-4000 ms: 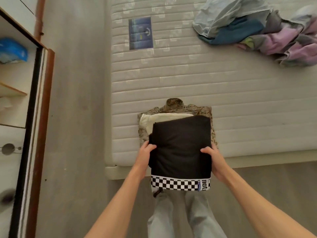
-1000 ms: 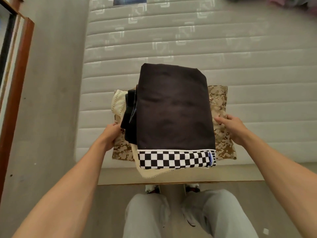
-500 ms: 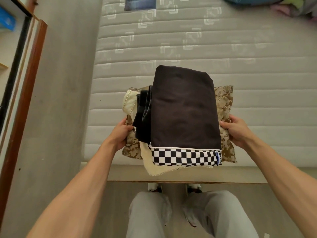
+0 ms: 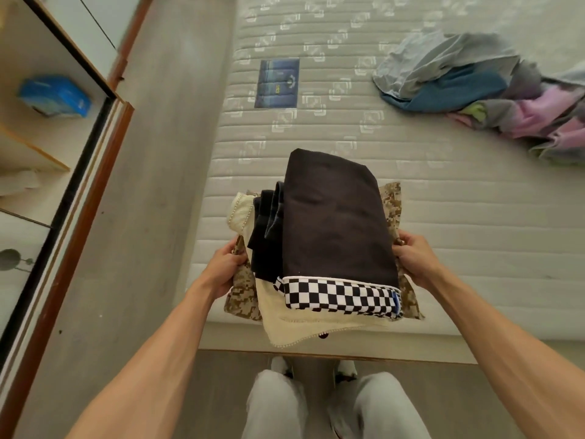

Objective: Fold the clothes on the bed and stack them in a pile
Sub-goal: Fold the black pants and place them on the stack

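Observation:
A stack of folded clothes is lifted above the near edge of the mattress [image 4: 459,223]. On top lies a black garment [image 4: 335,217] with a checkered black-and-white band [image 4: 338,294]. Under it are a cream knit piece [image 4: 294,324] and, at the bottom, a camouflage garment [image 4: 242,291]. My left hand [image 4: 226,269] grips the stack's left side by the camouflage cloth. My right hand [image 4: 413,259] grips its right side. A heap of unfolded clothes [image 4: 474,87] in grey, blue and pink lies at the mattress's far right.
A blue label [image 4: 278,83] is sewn on the mattress. To the left, past a strip of grey floor [image 4: 152,185], an open wardrobe [image 4: 41,147] holds a blue package [image 4: 53,95]. My legs in light trousers [image 4: 332,407] stand against the bed's edge.
The black garment went onto the stack, then both hands moved to the stack's sides and lifted it off the mattress. The view has tilted up, showing the unfolded heap again.

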